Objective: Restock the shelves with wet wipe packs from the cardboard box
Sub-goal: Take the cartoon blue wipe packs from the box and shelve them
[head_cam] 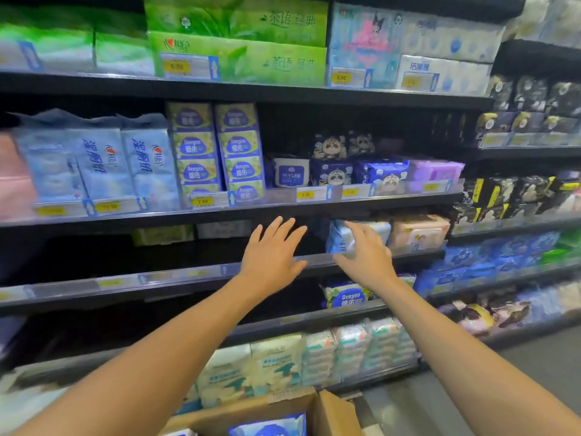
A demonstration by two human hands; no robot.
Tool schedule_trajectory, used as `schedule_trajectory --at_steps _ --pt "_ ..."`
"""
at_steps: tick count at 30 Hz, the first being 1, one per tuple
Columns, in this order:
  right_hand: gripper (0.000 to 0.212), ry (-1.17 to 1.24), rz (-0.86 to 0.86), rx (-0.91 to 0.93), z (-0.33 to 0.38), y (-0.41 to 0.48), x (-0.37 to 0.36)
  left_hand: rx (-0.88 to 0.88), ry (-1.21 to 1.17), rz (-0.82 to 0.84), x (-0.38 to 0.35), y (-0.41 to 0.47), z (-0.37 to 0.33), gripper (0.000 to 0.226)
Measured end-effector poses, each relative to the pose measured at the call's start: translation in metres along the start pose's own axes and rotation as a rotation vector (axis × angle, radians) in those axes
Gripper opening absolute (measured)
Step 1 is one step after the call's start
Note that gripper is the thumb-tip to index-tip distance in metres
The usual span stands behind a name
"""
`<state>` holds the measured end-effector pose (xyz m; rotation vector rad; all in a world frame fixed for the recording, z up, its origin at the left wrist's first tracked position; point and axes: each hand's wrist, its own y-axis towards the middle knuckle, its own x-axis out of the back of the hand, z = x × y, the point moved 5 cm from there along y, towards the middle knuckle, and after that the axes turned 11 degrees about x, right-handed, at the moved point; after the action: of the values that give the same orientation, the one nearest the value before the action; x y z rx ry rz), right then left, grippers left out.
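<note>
A pale blue wet wipe pack stands at the front edge of a shelf, just left of a pink pack; the right hand grips it, fingers close together over its front and top, thumb low at its bottom edge; how far the thumb wraps under cannot be told. The left hand hovers just beside it, in front of the dark gap in the same shelf, palm forward, fingers straight and spread apart, holding nothing; it is apart from the pack. At the bottom edge sits the open cardboard box, a flap turned outward; a blue pack shows inside it. On the shelf above stand green and purple packs, panda-printed packs and yellow price tags.
</note>
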<state>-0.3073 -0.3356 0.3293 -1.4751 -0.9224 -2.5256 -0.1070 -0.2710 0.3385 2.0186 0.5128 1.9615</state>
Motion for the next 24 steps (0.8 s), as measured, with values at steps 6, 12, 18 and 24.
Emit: schedule_trajectory --at_steps 6,12,18,24 --pt "0.073 0.085 0.151 0.038 0.054 -0.075 -0.076 0.102 -0.011 0.154 -0.034 -0.106 0.070 0.073" --pt "0.074 0.138 0.348 0.101 0.097 -0.152 -0.154 0.175 -0.013 0.327 -0.083 -0.222 0.126 0.071" --pt "0.082 0.194 0.584 0.129 0.140 -0.220 -0.215 0.256 0.000 0.532 -0.127 -0.323 0.181 0.066" --pt "0.072 0.205 0.730 0.149 0.162 -0.275 -0.262 0.240 0.002 0.807 -0.154 -0.392 0.198 0.054"
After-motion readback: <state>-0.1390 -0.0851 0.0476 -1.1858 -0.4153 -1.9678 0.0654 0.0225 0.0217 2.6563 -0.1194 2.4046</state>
